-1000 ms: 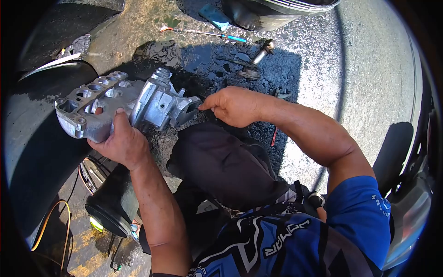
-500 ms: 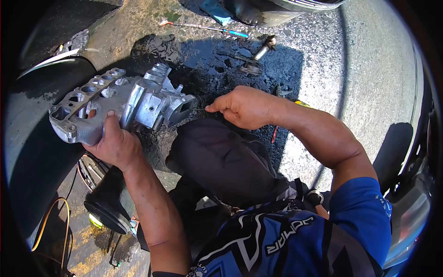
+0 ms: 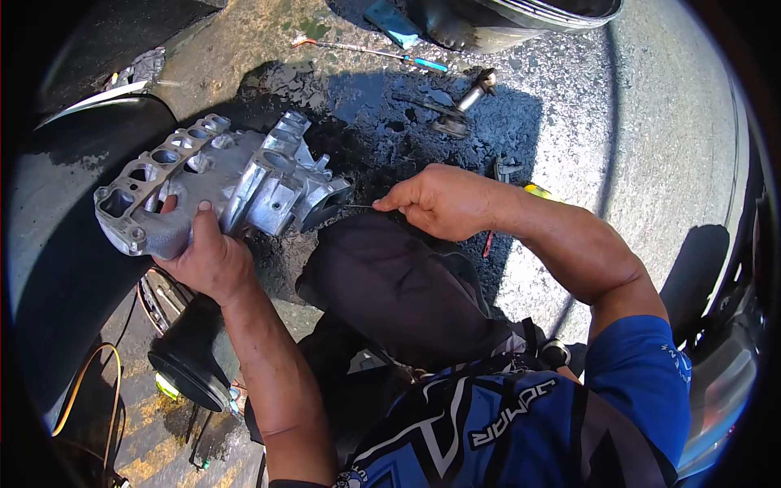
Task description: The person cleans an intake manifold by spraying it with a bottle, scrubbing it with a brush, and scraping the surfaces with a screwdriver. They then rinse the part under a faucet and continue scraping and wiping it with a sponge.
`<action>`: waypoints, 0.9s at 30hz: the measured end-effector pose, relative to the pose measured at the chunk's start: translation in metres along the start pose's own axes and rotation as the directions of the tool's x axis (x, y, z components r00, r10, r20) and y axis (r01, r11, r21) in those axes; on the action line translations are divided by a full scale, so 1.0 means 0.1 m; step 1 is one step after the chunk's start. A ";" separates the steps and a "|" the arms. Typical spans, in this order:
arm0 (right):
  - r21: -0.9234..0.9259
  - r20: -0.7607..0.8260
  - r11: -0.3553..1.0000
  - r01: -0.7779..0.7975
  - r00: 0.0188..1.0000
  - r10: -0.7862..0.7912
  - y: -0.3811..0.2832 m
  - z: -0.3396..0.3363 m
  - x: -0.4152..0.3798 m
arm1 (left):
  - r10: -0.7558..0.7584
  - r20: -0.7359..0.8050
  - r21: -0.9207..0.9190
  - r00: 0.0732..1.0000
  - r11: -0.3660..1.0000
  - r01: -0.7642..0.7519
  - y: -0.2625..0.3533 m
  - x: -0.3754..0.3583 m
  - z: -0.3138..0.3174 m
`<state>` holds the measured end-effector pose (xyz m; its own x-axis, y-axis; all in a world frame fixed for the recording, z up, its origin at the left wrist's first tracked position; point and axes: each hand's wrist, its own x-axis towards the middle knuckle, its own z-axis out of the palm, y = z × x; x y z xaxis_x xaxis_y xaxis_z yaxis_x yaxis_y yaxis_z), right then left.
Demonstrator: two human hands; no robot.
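My left hand (image 3: pixel 207 256) grips the near side of a silver cast-metal intake manifold (image 3: pixel 191 191), thumb on top and a fingertip showing through a gap. A row of ports lines the manifold's left flange, and a squarish opening faces right. My right hand (image 3: pixel 431 203) is closed in a pinch on a thin metal rod (image 3: pixel 358 206). The rod's far end meets that right-hand opening; how far it goes inside is hidden. The manifold is held up above the wet ground, beside my dark-clothed knee (image 3: pixel 382 268).
Beyond lie a blue-handled tool (image 3: pixel 425 63), a metal part with a shaft (image 3: pixel 473 96) and a blue piece (image 3: pixel 392 24). A black bucket (image 3: pixel 504 24) stands at the top. Left are a tire-like black shape (image 3: pixel 57 220), a black cylinder (image 3: pixel 191 370) and an orange cable (image 3: pixel 85 382).
The manifold and both hands have shifted slightly right and down in the view, along with the ground behind them. The grips look the same.
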<state>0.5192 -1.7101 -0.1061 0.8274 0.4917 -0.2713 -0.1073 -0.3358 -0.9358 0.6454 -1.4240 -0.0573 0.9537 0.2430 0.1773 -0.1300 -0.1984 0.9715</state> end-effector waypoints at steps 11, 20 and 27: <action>0.151 -0.036 0.988 0.001 0.999 0.004 0.00 0.10 0.04 | -0.025 0.019 -0.012 1.000 1.000 0.025 -0.10 -0.01 -0.03; -0.237 0.041 0.966 -0.099 0.993 0.112 -0.31 -0.08 0.03 | 0.043 -0.079 0.154 0.996 0.988 -0.030 -0.60 0.15 -0.14; -0.249 -0.011 0.956 -0.152 0.988 0.154 -0.41 -0.06 -0.07 | 0.021 -0.050 0.176 0.999 0.984 -0.012 -0.57 0.23 -0.09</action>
<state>0.5208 -1.7045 -0.0648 0.8071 0.4248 -0.4100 -0.0914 -0.5963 -0.7976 0.6725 -1.3980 -0.1074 0.9362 0.2857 0.2050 -0.0915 -0.3650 0.9265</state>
